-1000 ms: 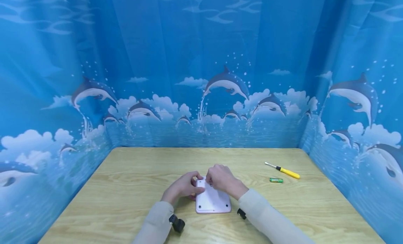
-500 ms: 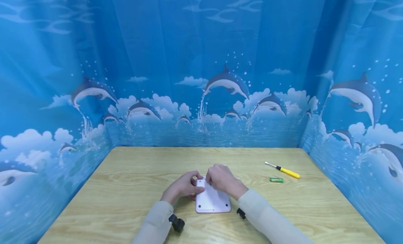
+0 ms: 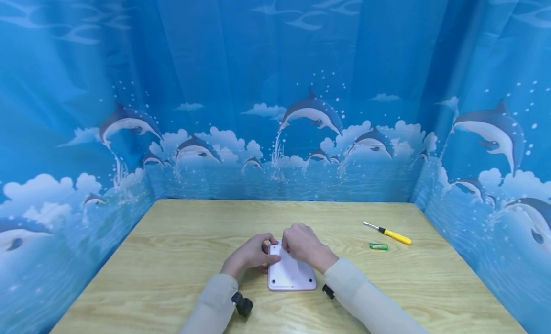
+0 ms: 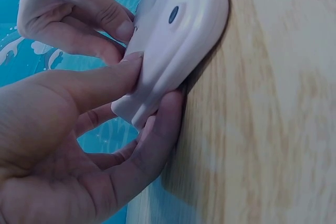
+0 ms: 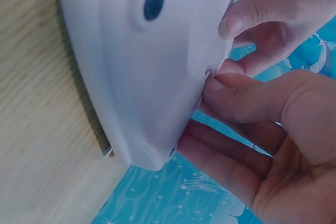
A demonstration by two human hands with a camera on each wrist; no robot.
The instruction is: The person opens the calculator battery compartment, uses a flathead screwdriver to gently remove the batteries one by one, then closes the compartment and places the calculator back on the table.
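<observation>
A pale pink calculator [image 3: 292, 275] lies back side up on the wooden table, dark round feet showing at its corners. My left hand [image 3: 251, 254] grips its upper left edge. In the left wrist view, the thumb presses on the back of the calculator [image 4: 157, 51] while a finger reaches under its rim. My right hand [image 3: 303, 243] is curled over the upper part. Its thumb and fingers pinch at a small notch in the calculator's back [image 5: 142, 72] in the right wrist view. Whatever lies between those fingertips is mostly hidden.
To the right on the table [image 3: 193, 228] lies a screwdriver [image 3: 393, 235] with a yellow handle. A green battery [image 3: 378, 246] lies just in front of it. Blue curtains [image 3: 275, 176] with dolphins stand behind the table and along both sides.
Both hands keep their hold on the calculator with barely any motion. The whole head view has shifted very slightly.
</observation>
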